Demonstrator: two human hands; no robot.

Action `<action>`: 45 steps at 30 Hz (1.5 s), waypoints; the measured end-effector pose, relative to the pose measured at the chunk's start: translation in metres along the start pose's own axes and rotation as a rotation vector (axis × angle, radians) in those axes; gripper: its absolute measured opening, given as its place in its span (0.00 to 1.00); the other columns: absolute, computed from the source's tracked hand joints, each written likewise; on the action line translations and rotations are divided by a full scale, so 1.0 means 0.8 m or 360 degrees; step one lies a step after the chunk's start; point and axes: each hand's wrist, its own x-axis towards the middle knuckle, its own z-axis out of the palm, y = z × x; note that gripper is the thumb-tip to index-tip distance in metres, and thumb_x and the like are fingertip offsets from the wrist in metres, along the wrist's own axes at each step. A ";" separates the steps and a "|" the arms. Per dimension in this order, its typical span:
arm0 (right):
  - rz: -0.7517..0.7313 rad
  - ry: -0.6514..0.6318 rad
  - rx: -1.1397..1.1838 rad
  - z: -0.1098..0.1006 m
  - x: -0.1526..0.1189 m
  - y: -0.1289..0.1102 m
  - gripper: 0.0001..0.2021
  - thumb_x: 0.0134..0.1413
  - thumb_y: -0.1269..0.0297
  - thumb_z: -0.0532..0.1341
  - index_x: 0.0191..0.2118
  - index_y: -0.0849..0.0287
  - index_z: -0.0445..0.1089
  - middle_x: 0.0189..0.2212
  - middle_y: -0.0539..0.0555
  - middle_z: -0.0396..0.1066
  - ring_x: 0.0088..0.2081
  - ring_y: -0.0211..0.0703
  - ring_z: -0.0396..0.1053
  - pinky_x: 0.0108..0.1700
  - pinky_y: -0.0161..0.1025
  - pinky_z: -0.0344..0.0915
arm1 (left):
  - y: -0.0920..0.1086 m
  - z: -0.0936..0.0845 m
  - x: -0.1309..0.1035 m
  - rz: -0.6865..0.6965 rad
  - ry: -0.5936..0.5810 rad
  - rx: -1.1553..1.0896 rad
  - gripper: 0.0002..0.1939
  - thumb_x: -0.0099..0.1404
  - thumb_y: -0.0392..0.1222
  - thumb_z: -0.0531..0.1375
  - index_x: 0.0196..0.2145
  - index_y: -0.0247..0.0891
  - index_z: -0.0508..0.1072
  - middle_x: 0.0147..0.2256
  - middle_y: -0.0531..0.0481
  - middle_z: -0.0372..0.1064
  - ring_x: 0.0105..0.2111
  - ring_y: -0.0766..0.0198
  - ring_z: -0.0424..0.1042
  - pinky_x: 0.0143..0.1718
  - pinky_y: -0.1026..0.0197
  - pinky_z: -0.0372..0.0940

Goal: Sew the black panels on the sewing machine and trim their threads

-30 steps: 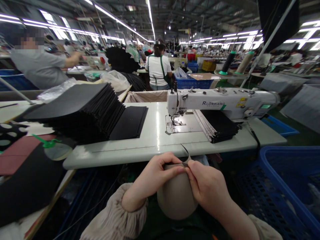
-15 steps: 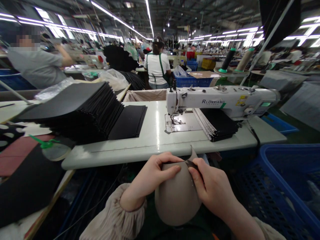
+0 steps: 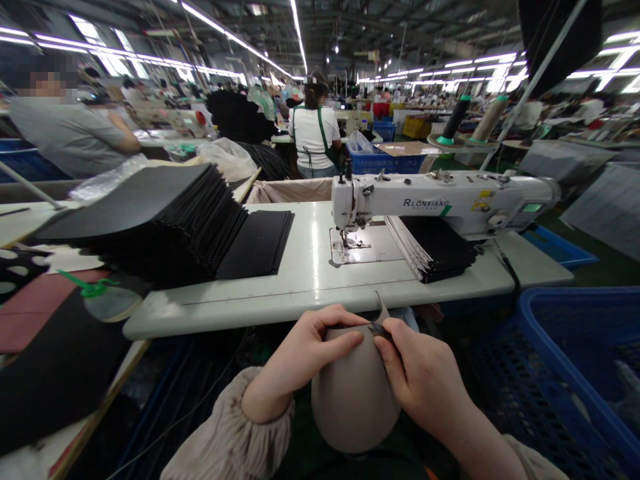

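Note:
A grey-brown sheet, bent into a curve, is held in front of my body below the table edge. My left hand grips its upper left edge, thumb on the near face and fingers behind. At the upper right edge, my right hand is closed around a small dark tool, mostly hidden by the fingers, perhaps thread snips. The tool's tip touches or nearly touches the sheet's edge. A narrow pointed end of the sheet sticks up beyond the right fingers. Both hands are close together.
A sewing machine stands on the pale table. Black panels lie under its arm; a tall stack and a lower pile are at left. A blue basket is at right. Co-workers sit beyond.
My right hand and the dark tool have shifted slightly left along the sheet's edge. The sheet's pointed end has tilted a little left. My left hand has hardly moved.

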 end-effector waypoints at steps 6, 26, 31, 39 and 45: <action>0.0034 0.0171 -0.0053 0.014 -0.003 -0.006 0.09 0.67 0.63 0.50 0.43 0.60 0.65 0.25 0.49 0.68 0.24 0.39 0.67 0.27 0.37 0.52 | 0.001 -0.001 0.000 -0.0015 0.0018 0.0013 0.12 0.65 0.47 0.61 0.43 0.41 0.80 0.36 0.49 0.70 0.37 0.62 0.68 0.37 0.64 0.62; -0.0003 -0.0013 0.0060 0.000 0.004 -0.007 0.09 0.67 0.63 0.50 0.41 0.58 0.64 0.27 0.49 0.68 0.26 0.40 0.69 0.28 0.37 0.54 | -0.001 -0.005 -0.003 -0.0012 0.0025 -0.0087 0.10 0.65 0.46 0.62 0.41 0.43 0.81 0.35 0.51 0.67 0.35 0.64 0.66 0.35 0.65 0.60; -0.0044 0.0083 -0.0061 0.006 0.003 -0.008 0.09 0.66 0.63 0.50 0.41 0.59 0.65 0.26 0.49 0.68 0.25 0.41 0.67 0.27 0.38 0.52 | -0.002 -0.004 -0.003 -0.0007 0.0016 -0.0083 0.09 0.65 0.45 0.62 0.41 0.44 0.80 0.35 0.52 0.67 0.35 0.65 0.66 0.35 0.66 0.59; -0.0123 0.0161 -0.0091 0.012 0.001 -0.005 0.10 0.67 0.63 0.49 0.42 0.60 0.64 0.26 0.50 0.68 0.24 0.41 0.66 0.27 0.38 0.51 | 0.001 -0.005 -0.002 0.0002 -0.0027 -0.0003 0.10 0.65 0.45 0.62 0.41 0.43 0.81 0.33 0.51 0.66 0.35 0.64 0.66 0.35 0.64 0.58; -0.0169 -0.0017 -0.0160 0.003 0.009 0.000 0.09 0.66 0.63 0.50 0.37 0.57 0.65 0.25 0.50 0.67 0.24 0.41 0.64 0.28 0.39 0.48 | 0.001 -0.005 -0.001 0.0009 -0.0034 0.0012 0.09 0.66 0.44 0.62 0.41 0.43 0.80 0.32 0.52 0.66 0.35 0.65 0.65 0.36 0.65 0.57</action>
